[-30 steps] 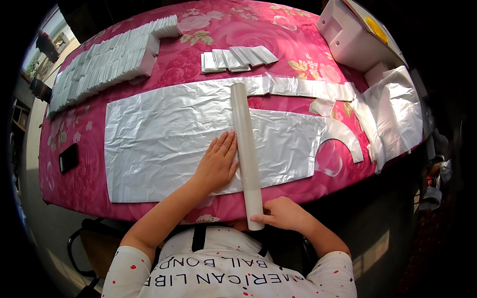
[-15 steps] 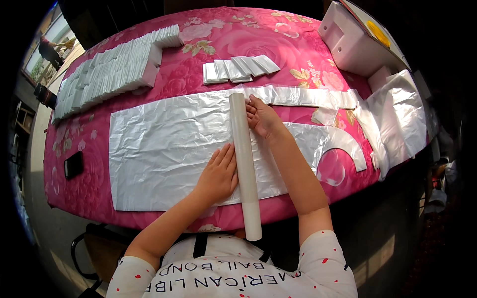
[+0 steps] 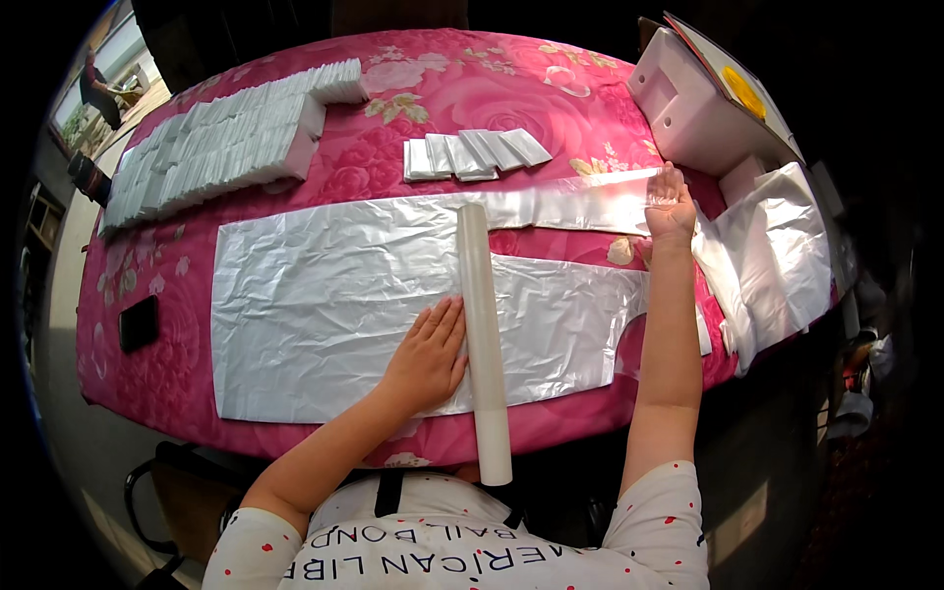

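A large sheet of thin white plastic film lies spread on the table, slightly wrinkled, with two arms reaching right; the nearer has a curved cut-out. Across it, near the middle, rests a long pale tube, its near end overhanging the table edge. My left hand lies flat on the film, fingers stretched, beside the tube's left side. At the right end of the film's far arm, my right hand touches the film with fingers extended and palm partly showing. My right forearm hides part of the nearer arm's end.
Rows of folded white plastic packets stand at the far left. A few flat packets lie beyond the sheet. A white foam box and crumpled plastic film occupy the right side. A black phone lies at left.
My right hand has moved right, from beside the tube to the end of the far arm, which lies straighter. My left hand and the tube have barely moved.
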`<state>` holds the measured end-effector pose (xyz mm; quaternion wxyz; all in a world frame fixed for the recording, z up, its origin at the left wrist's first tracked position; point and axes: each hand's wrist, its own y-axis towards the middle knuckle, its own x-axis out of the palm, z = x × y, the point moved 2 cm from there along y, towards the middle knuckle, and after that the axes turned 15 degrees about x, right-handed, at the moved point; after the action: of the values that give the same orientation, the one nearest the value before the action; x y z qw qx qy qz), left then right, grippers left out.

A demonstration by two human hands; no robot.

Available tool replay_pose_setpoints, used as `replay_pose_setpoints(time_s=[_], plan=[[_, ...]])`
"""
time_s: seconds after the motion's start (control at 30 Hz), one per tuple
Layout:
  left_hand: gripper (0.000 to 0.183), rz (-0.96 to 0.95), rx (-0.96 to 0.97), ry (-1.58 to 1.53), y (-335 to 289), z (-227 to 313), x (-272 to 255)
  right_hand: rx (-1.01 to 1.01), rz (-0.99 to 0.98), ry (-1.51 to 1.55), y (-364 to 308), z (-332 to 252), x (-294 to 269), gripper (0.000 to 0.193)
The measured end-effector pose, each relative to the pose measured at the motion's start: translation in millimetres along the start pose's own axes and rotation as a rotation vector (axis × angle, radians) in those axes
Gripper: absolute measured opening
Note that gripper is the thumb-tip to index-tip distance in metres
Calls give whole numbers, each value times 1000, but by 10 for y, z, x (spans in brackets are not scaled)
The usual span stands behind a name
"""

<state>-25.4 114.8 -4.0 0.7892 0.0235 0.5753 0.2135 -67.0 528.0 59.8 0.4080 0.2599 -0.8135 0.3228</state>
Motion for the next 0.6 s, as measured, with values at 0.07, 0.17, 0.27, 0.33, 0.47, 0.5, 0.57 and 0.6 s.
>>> replay_pose_setpoints(time_s=[0.07,0.17,0.27,0.33,0.47,0.5,0.57,0.6], plan=[[59,-7,14,10,10,11,-6,6,-154,-59,-139,-282,159,35],[60,-36,10,33,5,-1,16,-53,-312,-260,-769,7,740,34],[62,-25,4,30,-12,11,-6,-74,-509,-646,-1481,733,1226,34],[63,-16,9,29,-14,20,-22,-101,-711,-757,-1855,1447,1353,29],[68,91,-2,-161,-78,-6,2,-38,-912,-1236,-2585,2888,1176,30],[68,99,92,-42,-61,0,57,-111,-926,-1341,-2631,3189,1041,26],[70,66,185,89,-5,-28,120,-466,-1062,-1470,-2650,3756,754,33],[70,41,170,108,-25,-59,159,-144,-1039,-1614,-2731,3940,717,39]])
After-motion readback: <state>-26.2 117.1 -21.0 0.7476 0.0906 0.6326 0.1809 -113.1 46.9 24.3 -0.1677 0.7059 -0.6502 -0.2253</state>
